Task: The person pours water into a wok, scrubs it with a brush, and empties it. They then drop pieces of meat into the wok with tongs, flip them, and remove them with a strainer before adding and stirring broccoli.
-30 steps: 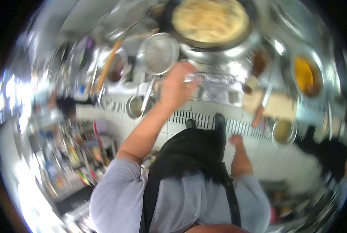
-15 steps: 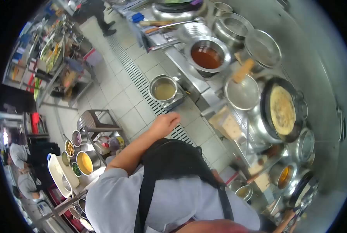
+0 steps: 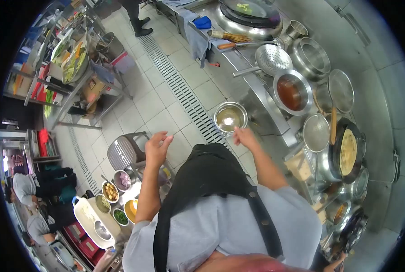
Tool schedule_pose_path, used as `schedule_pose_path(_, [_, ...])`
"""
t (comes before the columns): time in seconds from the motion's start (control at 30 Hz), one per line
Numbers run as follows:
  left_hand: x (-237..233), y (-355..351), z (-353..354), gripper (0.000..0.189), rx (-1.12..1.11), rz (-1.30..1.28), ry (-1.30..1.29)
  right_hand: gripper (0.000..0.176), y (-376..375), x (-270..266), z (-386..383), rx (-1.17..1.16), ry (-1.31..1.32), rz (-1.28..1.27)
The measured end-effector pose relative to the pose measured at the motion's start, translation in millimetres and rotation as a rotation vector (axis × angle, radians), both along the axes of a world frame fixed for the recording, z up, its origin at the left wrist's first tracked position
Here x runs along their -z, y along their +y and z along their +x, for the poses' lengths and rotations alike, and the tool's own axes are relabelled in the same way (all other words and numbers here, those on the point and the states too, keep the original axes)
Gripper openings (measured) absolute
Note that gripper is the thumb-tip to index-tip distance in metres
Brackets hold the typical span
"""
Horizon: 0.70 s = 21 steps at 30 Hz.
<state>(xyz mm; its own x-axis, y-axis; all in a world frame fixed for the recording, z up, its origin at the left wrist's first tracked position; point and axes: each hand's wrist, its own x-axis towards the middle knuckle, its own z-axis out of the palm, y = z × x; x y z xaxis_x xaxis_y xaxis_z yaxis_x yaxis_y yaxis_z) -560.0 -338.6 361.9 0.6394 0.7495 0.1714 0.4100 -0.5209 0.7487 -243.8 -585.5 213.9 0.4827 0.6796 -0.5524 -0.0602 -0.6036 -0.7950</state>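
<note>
My left hand [image 3: 157, 146] is raised in front of my apron on the left, thumb and fingers apart, holding nothing. My right hand [image 3: 246, 137] is by the near rim of a steel pot [image 3: 230, 117] of thin pale liquid. Its fingers point down and look curled and blurred, overlapping the rim in this view. The pot stands low beside the floor drain, in front of the stove counter. To the right of that hand, a mesh strainer [image 3: 316, 132] lies by a dark pan holding a round flatbread [image 3: 348, 152].
A bowl of reddish-brown liquid [image 3: 293, 92] and a perforated ladle [image 3: 272, 60] are on the counter at right. A grey plastic stool [image 3: 122, 153] stands left, near bowls of chopped ingredients and a cream tub [image 3: 88, 213]. Co-workers stand at far left; legs [image 3: 134, 16] show at the top.
My view has turned, so the counter and pot appear further right. My left hand has gone from closed to spread fingers. My right hand has come into view by the pot.
</note>
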Motion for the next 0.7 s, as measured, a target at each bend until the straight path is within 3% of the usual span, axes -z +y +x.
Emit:
schedule_pose_path(0.07, [-4.1,26.8,5.5,0.035,-0.102,-0.271,0.191,0.035,61.7,-34.8,18.8,0.139,0.002,0.143])
schedule_pose_path(0.13, [22.9,56.3,13.3,0.045,-0.148,-0.296,0.122,0.031,115.4,-21.1,57.4,0.194,0.002,0.325])
schedule_pose_path(0.23, [66.4,116.9,15.2,0.045,-0.202,-0.344,0.323,0.048,194.5,-27.1,126.2,0.320,-0.020,0.387])
schedule_pose_path(0.33, [155.9,183.1,-37.0,0.038,-0.222,-0.289,0.492,0.058,266.3,-17.1,194.2,0.536,-0.057,0.519])
schedule_pose_path(0.37, [164.1,190.7,-53.1,0.038,-0.327,-0.296,0.484,0.066,294.1,-0.1,232.4,0.539,-0.112,0.419])
schedule_pose_path(0.43, [204.8,204.2,-113.1,0.031,-0.330,-0.321,0.776,0.080,338.9,22.0,284.1,0.627,-0.189,0.278])
schedule_pose_path(0.5, [239.3,214.3,-170.5,0.025,-0.058,-0.234,1.193,0.085,384.2,-9.5,288.8,0.761,-0.403,-0.079])
schedule_pose_path(0.53, [248.1,216.3,-186.5,0.024,0.110,-0.170,1.341,0.085,399.9,-2.6,294.3,0.743,-0.406,-0.087])
schedule_pose_path(0.57, [249.2,217.6,-200.8,0.033,0.139,-0.299,1.282,0.085,404.1,16.2,302.0,0.731,-0.365,-0.088])
schedule_pose_path(0.63, [222.4,220.7,-167.8,0.035,0.167,-0.331,1.323,0.085,410.6,23.6,315.1,0.757,-0.336,-0.119])
schedule_pose_path(0.67, [204.7,227.3,-147.8,0.037,0.174,-0.346,1.367,0.074,417.7,8.6,306.4,0.778,-0.271,-0.061])
schedule_pose_path(0.7, [281.2,229.2,-178.0,0.037,0.132,-0.332,1.273,0.063,423.5,-1.2,309.4,0.817,-0.206,-0.001])
